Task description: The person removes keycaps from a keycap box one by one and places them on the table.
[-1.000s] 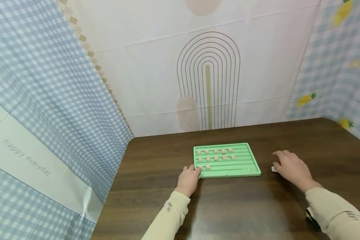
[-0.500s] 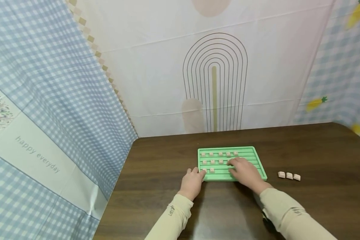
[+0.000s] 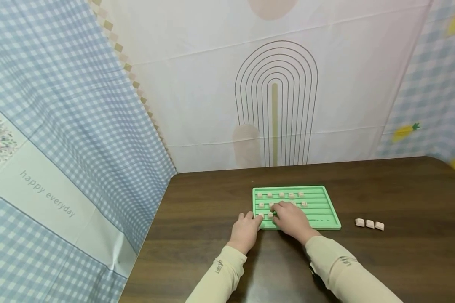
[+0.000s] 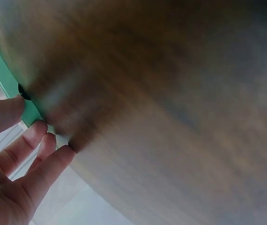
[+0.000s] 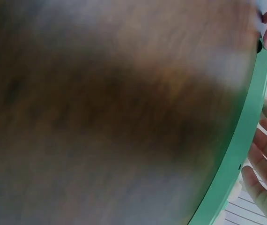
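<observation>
A light green tray (image 3: 327,215) with ridged rows lies on the table and bears several small white keycaps (image 3: 304,204). My left hand (image 3: 244,233) grips its front left corner, and in the left wrist view the thumb (image 4: 4,112) lies against the green edge while the fingers spread past the corner. My right hand (image 3: 293,221) is over the front row, its fingertips at the second keycap (image 3: 271,215) from the left. Whether they pinch it is hidden. In the right wrist view that hand's fingers (image 5: 264,154) are bent slightly beyond the tray's front edge.
Right of the tray, three white keycaps (image 3: 369,224) sit in a line on the brown wooden table (image 3: 197,219). A pale cloth (image 3: 197,105) hangs behind the table, and a blue checked curtain (image 3: 79,105) hangs at the left.
My right hand has moved left from beside the loose keycaps, across the tray, to its front row. This uncovers the three keycaps on the table. My left hand stays on the tray's corner.
</observation>
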A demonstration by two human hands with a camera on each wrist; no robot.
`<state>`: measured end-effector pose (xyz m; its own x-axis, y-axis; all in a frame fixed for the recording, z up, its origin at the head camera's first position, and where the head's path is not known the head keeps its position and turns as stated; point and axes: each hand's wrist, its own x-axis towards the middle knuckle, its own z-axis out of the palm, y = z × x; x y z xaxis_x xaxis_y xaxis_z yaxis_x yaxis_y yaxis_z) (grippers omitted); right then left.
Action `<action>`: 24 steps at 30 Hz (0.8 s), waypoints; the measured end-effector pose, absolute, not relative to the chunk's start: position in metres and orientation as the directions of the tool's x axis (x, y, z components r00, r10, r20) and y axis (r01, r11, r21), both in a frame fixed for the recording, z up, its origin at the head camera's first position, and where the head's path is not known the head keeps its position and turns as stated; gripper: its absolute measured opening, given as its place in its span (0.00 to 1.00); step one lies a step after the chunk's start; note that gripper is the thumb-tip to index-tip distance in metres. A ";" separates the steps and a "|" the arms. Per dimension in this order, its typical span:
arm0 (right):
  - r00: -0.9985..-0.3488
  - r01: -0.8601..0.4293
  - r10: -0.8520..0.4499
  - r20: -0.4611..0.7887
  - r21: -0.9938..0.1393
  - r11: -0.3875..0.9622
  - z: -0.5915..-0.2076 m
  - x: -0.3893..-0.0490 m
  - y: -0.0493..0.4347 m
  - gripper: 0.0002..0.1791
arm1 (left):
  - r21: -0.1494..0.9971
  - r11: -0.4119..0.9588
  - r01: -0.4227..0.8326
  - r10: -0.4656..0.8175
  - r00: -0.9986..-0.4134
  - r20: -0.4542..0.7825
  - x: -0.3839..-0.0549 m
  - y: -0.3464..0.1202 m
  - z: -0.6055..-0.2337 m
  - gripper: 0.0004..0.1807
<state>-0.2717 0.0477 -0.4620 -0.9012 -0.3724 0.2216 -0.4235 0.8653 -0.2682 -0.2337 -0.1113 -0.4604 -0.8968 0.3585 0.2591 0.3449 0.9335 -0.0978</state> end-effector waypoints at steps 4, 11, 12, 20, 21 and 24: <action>-0.888 -0.440 -0.380 0.257 -0.241 0.865 -0.464 -0.271 0.045 0.10 | -0.102 0.931 0.349 0.364 -0.894 0.262 -0.234 -0.111 -0.461 0.06; -0.856 -0.463 -0.392 0.336 -0.162 0.871 -0.469 -0.271 0.040 0.07 | -0.096 0.931 0.352 0.365 -0.891 0.272 -0.232 -0.112 -0.461 0.06; -0.856 -0.462 -0.390 0.340 -0.161 0.872 -0.469 -0.271 0.040 0.06 | -0.096 0.931 0.352 0.364 -0.890 0.272 -0.232 -0.112 -0.461 0.06; -0.853 -0.458 -0.388 0.350 -0.144 0.877 -0.468 -0.270 0.038 0.06 | -0.097 0.930 0.354 0.367 -0.886 0.283 -0.232 -0.111 -0.461 0.06; -0.852 -0.458 -0.390 0.349 -0.140 0.878 -0.468 -0.270 0.038 0.06 | -0.100 0.930 0.354 0.368 -0.885 0.286 -0.232 -0.111 -0.461 0.07; -0.853 -0.455 -0.389 0.347 -0.128 0.881 -0.468 -0.270 0.037 0.06 | -0.110 0.929 0.354 0.371 -0.883 0.286 -0.232 -0.112 -0.460 0.08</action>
<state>-0.2697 0.0374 -0.4677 -0.8531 -0.3894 0.3473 -0.4546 0.8814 -0.1282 -0.2315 -0.1115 -0.4597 -0.8834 0.3712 0.2860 0.3544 0.9286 -0.1104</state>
